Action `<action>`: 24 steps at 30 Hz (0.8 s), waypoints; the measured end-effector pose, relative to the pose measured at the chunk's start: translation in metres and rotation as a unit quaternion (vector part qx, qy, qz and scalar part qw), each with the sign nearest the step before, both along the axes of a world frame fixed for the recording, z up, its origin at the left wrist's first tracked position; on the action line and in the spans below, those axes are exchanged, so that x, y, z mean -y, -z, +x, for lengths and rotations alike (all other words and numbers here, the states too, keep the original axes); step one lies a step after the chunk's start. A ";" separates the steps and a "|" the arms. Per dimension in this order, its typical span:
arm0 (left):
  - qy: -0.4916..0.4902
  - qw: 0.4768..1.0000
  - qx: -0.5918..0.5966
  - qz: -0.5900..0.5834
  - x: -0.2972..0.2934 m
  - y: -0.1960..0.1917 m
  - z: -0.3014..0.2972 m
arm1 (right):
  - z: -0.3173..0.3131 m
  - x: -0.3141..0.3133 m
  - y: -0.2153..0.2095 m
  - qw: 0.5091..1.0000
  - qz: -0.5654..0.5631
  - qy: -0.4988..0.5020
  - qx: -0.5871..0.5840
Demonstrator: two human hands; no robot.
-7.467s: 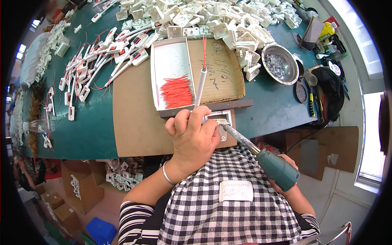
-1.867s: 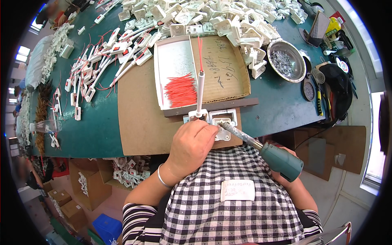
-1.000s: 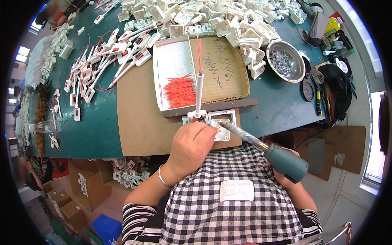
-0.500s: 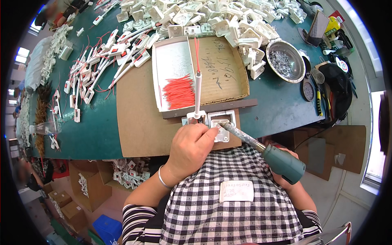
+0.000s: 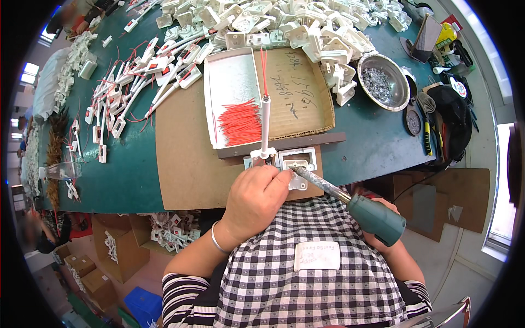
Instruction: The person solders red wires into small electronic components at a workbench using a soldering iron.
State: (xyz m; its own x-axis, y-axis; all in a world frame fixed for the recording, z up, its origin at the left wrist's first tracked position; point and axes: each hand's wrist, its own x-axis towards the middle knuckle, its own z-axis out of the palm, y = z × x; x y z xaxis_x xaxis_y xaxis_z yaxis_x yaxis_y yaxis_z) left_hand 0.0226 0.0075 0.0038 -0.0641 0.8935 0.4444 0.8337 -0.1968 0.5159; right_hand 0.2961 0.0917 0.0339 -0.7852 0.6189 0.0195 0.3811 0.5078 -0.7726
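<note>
Green surface (image 5: 120, 180): white plastic parts with red wires (image 5: 136, 71) scattered at left. Bundle of cut red wires (image 5: 240, 121) in shallow white tray (image 5: 232, 82). Left hand (image 5: 254, 197) closed, fingers pinching white plastic housing with upright white tube (image 5: 265, 128) at cardboard edge. Right hand (image 5: 383, 240) gripping teal-handled soldering iron (image 5: 350, 202), tip at small white fitting (image 5: 298, 164) beside left fingers. Metal bowl of solder scraps (image 5: 383, 82) at right.

A long green-topped table (image 5: 126, 180) fills the upper view. Bright windows (image 5: 500, 191) stand at the right, daylight falling on a pale floor (image 5: 465, 273). Cardboard boxes (image 5: 117, 249) and what may be a blue crate (image 5: 139, 306) sit underneath.
</note>
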 end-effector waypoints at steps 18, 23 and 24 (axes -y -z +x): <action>-0.009 0.999 -0.004 -0.035 -0.002 -0.005 0.003 | 0.013 0.006 0.016 0.990 -0.063 0.089 -0.085; -0.012 1.000 -0.004 -0.029 -0.003 -0.006 0.004 | 0.017 0.006 0.017 0.991 -0.085 0.080 -0.064; -0.011 0.999 -0.005 -0.029 -0.003 -0.006 0.004 | 0.017 0.006 0.018 0.991 -0.086 0.085 -0.064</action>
State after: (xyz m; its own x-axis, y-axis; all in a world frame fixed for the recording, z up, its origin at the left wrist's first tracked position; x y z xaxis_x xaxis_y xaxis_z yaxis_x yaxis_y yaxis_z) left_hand 0.0268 0.0102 0.0094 -0.0799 0.9165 0.3919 0.8431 -0.1477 0.5171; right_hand 0.3134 0.0861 0.0162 -0.6669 0.7451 -0.0051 0.3439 0.3017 -0.8892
